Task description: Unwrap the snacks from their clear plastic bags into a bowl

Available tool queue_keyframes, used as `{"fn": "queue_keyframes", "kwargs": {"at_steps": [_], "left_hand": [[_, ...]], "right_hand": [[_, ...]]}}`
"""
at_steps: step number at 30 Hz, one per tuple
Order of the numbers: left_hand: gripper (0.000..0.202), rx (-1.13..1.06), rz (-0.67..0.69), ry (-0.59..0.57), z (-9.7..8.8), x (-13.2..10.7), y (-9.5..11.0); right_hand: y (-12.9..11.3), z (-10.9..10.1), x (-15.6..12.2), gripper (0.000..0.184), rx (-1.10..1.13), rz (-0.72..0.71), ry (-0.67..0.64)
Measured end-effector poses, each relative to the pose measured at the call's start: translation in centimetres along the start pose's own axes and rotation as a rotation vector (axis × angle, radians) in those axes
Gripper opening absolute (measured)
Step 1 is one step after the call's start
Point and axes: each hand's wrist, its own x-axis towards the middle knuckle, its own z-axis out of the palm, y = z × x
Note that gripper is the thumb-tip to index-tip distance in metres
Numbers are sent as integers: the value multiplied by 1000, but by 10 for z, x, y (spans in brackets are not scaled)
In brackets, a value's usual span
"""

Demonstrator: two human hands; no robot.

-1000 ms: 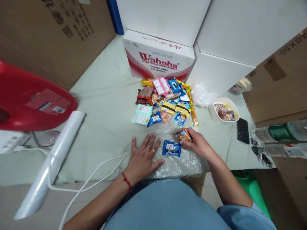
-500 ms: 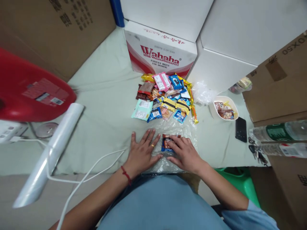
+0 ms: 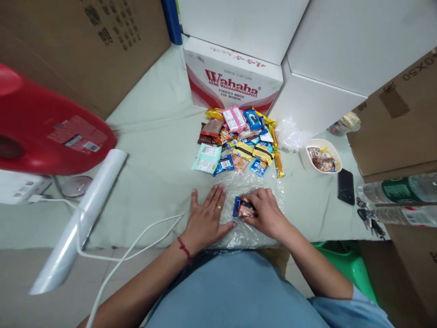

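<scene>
My right hand (image 3: 268,213) is closed around a small brown snack packet (image 3: 246,207), gripping its right side. A blue packet (image 3: 236,206) shows beside or under its left edge; I cannot tell whether the two are stacked. Both lie over a clear plastic bag (image 3: 244,234) spread at the table's front edge. My left hand (image 3: 207,218) rests flat, fingers stretched, at the left side of that bag, holding nothing. Beyond the hands is a heap of wrapped snacks (image 3: 243,152) in several colours.
A Wahaha water carton (image 3: 235,84) stands behind the heap. To the right are a white bowl (image 3: 305,157) with snacks, a phone (image 3: 346,187), keys (image 3: 370,221) and plastic bottles (image 3: 398,190). On the left lie a plastic film roll (image 3: 82,218), a white cable (image 3: 136,237) and a red jug (image 3: 51,123).
My right hand has gone from lying over the brown packet to closing on its right side, and the packet is slightly turned. My left hand stays flat; the whole view has shifted slightly.
</scene>
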Motion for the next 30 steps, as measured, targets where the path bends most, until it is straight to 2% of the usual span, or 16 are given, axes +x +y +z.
{"fn": "queue_keyframes", "kwargs": {"at_steps": [5,10,14,19,23,27,30], "left_hand": [[97,32,26,44,1,0,-1],[76,52,28,39,-1,2,0],[67,43,0,33,0,2,1],[67,54,-7,26,1,3,3],[67,53,-5,28,0,3,3],[70,53,-3,31,-2,3,4],[72,51,-1,30,-3,3,4]], "right_hand": [[-7,12,-7,56,-139,-43,-28],[2,3,-9,50,-92,20,-81],[18,-5,-13,55,-65,76,-128],[32,-23,-13,55,-66,120,-42],[25,-32,-1,56,-34,18,-6],[14,-20,17,54,-73,-63,-88],[13,-7,21,64,-71,-37,-44]]}}
